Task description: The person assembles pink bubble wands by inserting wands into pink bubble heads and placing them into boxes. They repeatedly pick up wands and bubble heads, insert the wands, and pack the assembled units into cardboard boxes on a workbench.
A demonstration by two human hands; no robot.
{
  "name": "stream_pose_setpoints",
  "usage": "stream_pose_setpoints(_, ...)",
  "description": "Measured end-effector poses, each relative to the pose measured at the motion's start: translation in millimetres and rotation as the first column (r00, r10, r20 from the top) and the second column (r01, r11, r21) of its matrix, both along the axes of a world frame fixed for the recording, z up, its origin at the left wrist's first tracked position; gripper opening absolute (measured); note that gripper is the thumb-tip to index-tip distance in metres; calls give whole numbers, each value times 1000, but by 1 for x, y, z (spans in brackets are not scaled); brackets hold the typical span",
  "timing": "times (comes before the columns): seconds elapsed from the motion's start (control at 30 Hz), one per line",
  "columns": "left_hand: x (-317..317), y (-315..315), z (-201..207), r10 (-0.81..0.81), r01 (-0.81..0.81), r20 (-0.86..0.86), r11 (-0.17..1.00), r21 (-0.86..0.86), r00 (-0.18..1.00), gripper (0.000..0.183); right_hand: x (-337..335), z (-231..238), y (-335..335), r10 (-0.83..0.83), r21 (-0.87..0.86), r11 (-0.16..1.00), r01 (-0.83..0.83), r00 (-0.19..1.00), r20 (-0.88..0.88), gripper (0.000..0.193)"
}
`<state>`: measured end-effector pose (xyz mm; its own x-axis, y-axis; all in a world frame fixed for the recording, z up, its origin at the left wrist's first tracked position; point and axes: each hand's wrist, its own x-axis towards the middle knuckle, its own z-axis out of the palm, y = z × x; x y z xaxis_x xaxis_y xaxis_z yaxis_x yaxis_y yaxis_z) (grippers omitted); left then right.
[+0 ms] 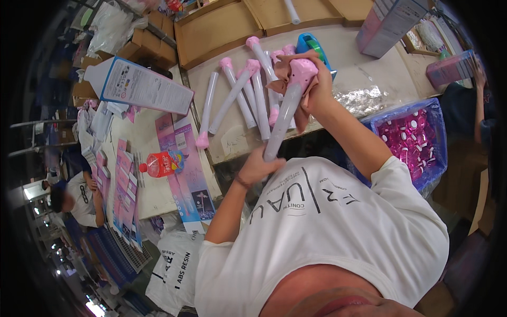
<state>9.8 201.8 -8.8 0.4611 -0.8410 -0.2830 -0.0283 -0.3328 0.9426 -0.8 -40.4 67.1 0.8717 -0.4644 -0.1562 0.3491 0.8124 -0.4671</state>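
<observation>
In front of my chest I hold a translucent grey tube with a pink head (288, 116), tilted with its head up and to the right. My left hand (260, 168) is closed round its lower end. At the top, my right hand (321, 87) grips a brownish-pink cloth (279, 84) that wraps partly round the pink head; its fingers are partly hidden. Just beyond, on the table (232, 142), lie several like tubes with pink heads (259, 100), some crossing each other. A blue tape dispenser (311, 45) with green tape stands behind my right hand.
At right is a blue-lined crate (441, 137) of pink bottles. Printed boxes (145, 87) stand left and far right. A red-labelled bottle (160, 164) lies on the left table beside flat printed cartons (127, 185). Cardboard trays (216, 31) line the back. Other people work at both sides.
</observation>
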Motion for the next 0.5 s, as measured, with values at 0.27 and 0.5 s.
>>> stream_pose_setpoints(0.27, 16, -14, -14, 134, -406, 646, 866, 292, 751, 37, 10, 6, 10, -43, 22, 999, 49, 974, -224, 39)
stream_pose_setpoints(0.5, 1, 4, 7, 122, -77, -241, 979, 189, 963, 43, 16, 17, 1, -89, 52, 994, 98, 984, -153, 39)
